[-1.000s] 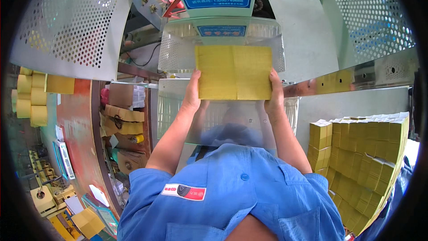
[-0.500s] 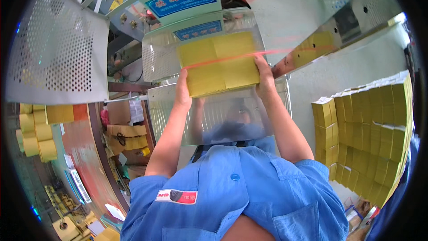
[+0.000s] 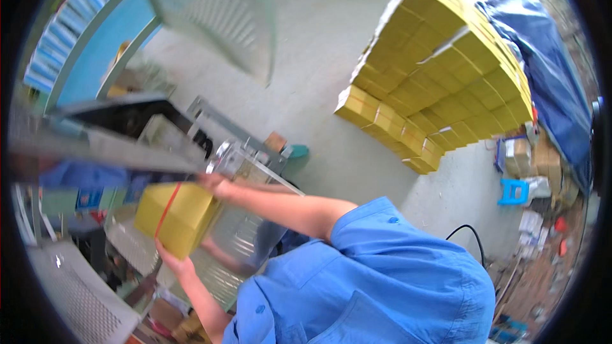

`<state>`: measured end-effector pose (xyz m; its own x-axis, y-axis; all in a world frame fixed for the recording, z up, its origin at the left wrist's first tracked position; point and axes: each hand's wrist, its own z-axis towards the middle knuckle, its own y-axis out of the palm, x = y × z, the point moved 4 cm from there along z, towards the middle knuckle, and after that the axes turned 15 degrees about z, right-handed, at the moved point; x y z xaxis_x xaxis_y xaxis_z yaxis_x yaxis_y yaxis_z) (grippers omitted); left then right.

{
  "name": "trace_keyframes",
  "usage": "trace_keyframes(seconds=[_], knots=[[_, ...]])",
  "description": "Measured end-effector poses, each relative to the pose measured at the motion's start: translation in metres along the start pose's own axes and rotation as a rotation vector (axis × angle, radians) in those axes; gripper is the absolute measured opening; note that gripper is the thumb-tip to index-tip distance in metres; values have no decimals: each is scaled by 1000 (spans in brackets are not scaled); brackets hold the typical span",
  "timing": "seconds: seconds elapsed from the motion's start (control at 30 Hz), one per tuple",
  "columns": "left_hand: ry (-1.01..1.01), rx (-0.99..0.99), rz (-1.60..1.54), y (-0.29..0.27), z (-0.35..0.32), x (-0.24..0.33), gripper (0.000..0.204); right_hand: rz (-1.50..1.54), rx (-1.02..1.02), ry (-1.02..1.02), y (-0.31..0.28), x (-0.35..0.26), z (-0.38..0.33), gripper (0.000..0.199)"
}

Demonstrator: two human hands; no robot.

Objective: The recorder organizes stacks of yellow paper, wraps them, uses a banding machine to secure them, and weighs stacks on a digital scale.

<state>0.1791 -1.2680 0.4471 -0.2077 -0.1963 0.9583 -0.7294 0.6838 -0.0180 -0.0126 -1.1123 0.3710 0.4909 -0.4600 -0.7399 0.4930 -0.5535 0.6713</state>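
A yellow block-shaped bundle [image 3: 194, 213], apparently stacked paper, is held between my two hands, with a red strap [image 3: 167, 210] across it. My left hand [image 3: 175, 261] presses against its lower end near the strap, fingers closed on that side. My right hand [image 3: 215, 185] grips the opposite end, partly hidden and blurred beside the metal panel edge. Beneath the bundle lies a shiny metal machine table [image 3: 239, 242], which mirrors my arms. The underside of the bundle is out of sight, so I cannot tell whether it touches the table.
A tall stack of yellow bundles [image 3: 433, 70] stands on the grey floor [image 3: 306, 44] to the right. Perforated metal guards [image 3: 83, 293] flank the machine. A blurred metal panel [image 3: 121, 153] crosses close above my hands. A blue stool [image 3: 513, 192] and cartons [image 3: 535, 156] are farther right.
My view has swung right, putting the bundle at lower left, still between both hands. The red strap, which trailed out past the bundle's right side, now shows only across the bundle.
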Motion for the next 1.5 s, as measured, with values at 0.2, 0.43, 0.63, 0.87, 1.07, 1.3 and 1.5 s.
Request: trace_keyframes(seconds=[0.2, 0.43, 0.63, 0.87, 1.07, 1.3, 1.5], knots=[[-61, -13, 45, 8, 15, 6, 59, -338, 85, 166, 7, -37, -13, 39], [-51, -51, 19, -21, 18, -4, 62, -435, 157, -226, 39, -75, -19, 46], [36, -195, -17, -25, -8, -16, 51, -271, 214, 164, 30, -71, -36, 45], [141, -188, 473, -3, -84, 17, 41, 25, 288, 20, 22, -72, -107, 50], [194, -254, 447, -13, -59, 15, 41, -85, 287, 140, 10, -81, -85, 51], [-57, -261, -80, -16, -17, -12, 61, -78, 276, 221, 12, -80, -81, 55], [-112, -119, -237, 28, -14, 9, 68, -172, 278, 100, 23, -70, -59, 50]])
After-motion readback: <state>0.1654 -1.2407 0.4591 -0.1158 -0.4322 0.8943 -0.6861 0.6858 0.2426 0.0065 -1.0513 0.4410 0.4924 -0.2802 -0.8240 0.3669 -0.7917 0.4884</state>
